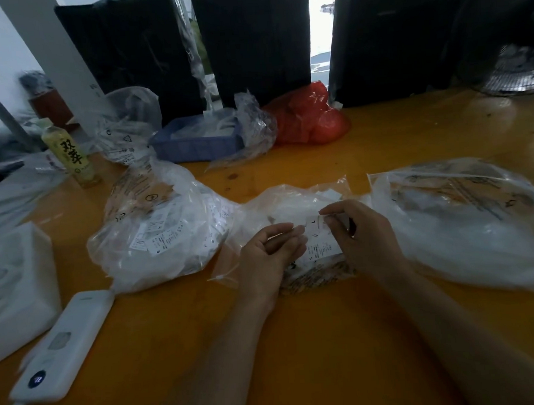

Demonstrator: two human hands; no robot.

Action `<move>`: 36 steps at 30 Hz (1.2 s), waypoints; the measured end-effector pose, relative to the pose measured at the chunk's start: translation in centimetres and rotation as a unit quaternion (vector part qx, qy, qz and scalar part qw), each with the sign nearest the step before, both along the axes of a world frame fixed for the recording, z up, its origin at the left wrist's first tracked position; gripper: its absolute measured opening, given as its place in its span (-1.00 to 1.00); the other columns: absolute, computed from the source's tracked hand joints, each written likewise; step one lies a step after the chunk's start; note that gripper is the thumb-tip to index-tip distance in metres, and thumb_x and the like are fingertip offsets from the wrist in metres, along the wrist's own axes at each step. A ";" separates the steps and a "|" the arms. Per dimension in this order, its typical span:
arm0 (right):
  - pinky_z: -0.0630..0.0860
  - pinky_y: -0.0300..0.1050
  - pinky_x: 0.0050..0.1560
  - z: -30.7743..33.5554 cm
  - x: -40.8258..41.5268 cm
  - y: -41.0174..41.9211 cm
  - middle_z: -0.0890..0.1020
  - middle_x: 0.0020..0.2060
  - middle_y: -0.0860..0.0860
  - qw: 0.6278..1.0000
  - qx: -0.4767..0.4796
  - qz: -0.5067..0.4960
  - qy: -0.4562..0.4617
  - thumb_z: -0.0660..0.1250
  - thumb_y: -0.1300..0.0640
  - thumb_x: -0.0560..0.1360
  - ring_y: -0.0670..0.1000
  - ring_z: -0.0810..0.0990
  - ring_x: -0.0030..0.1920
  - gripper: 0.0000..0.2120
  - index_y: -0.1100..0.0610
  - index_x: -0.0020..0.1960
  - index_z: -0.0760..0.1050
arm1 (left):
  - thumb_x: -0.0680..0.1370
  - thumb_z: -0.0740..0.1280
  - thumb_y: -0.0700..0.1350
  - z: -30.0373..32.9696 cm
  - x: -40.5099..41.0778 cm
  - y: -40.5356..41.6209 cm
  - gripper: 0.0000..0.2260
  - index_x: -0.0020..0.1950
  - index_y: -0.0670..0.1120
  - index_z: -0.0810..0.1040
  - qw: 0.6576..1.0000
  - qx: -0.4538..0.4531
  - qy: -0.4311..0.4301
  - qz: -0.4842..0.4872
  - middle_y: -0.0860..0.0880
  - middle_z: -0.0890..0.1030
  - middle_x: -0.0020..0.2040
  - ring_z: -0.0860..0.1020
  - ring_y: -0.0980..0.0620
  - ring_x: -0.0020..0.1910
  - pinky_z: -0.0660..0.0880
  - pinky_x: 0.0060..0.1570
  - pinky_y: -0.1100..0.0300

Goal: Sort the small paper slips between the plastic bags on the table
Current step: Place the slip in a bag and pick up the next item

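Observation:
Three clear plastic bags of small white paper slips lie on the orange table (328,338): a left bag (159,232), a middle bag (284,207) and a right bag (464,219). Both hands rest over the middle bag. My right hand (363,237) pinches a small white slip (314,223) marked "L" between thumb and forefinger. My left hand (268,251) is half curled, its fingertips touching the slip's left edge. More printed slips (319,249) lie under the hands on the bag.
A white power bank (63,346) with a cable lies at the front left beside a white box (16,286). At the back stand a yellow bottle (71,153), a blue tray (194,138), crumpled clear bags, a red bag (310,116), black bundles and a fan (518,68).

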State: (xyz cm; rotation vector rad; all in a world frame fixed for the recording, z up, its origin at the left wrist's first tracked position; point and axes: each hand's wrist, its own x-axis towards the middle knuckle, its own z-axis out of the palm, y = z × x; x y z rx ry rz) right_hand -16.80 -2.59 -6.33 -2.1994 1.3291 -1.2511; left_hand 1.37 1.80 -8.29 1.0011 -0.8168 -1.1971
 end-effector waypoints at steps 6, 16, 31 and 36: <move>0.39 -0.43 -0.14 0.3 0.0 0.2 0.67 0.01 0.02 1.000 -0.004 0.013 0.025 0.35 0.20 0.62 -0.04 0.59 -0.13 -0.86 0.12 0.15 0.62 | 0.37 0.56 -0.15 -0.1 0.0 0.0 -0.62 0.16 -0.17 0.64 1.000 -0.008 -0.004 -0.007 -0.14 0.77 0.08 0.74 -0.12 0.14 0.68 0.02 0.17; 0.53 -0.21 -0.07 0.2 -0.2 0.2 0.62 -0.01 0.01 0.996 0.005 0.053 0.074 0.35 0.22 0.61 -0.04 0.58 -0.10 -0.83 0.10 0.17 0.63 | 0.53 0.53 -0.27 0.0 -0.2 0.1 -0.82 0.08 -0.05 0.70 0.999 0.016 -0.051 0.007 -0.09 0.78 0.04 0.75 -0.05 0.09 0.69 -0.07 0.16; 0.42 -0.42 -0.10 -0.1 -0.2 0.1 0.64 -0.01 -0.01 0.998 0.006 0.036 0.061 0.33 0.24 0.62 -0.11 0.57 -0.15 -0.80 0.08 0.19 0.64 | 0.56 0.56 -0.03 0.7 -0.3 0.6 -0.90 0.03 0.12 0.71 0.989 -0.006 -0.146 0.033 0.00 0.79 0.01 0.74 0.07 0.08 0.71 -0.15 0.14; 0.40 -0.49 -0.12 -0.2 -0.1 0.0 0.66 0.04 -0.01 0.996 0.008 0.053 0.067 0.35 0.21 0.61 -0.15 0.55 -0.11 -0.77 0.03 0.23 0.62 | 0.60 0.51 -0.13 0.6 -0.3 0.7 -0.88 0.10 0.05 0.70 0.986 -0.010 -0.163 0.024 0.01 0.79 0.03 0.75 0.04 0.04 0.71 -0.15 0.14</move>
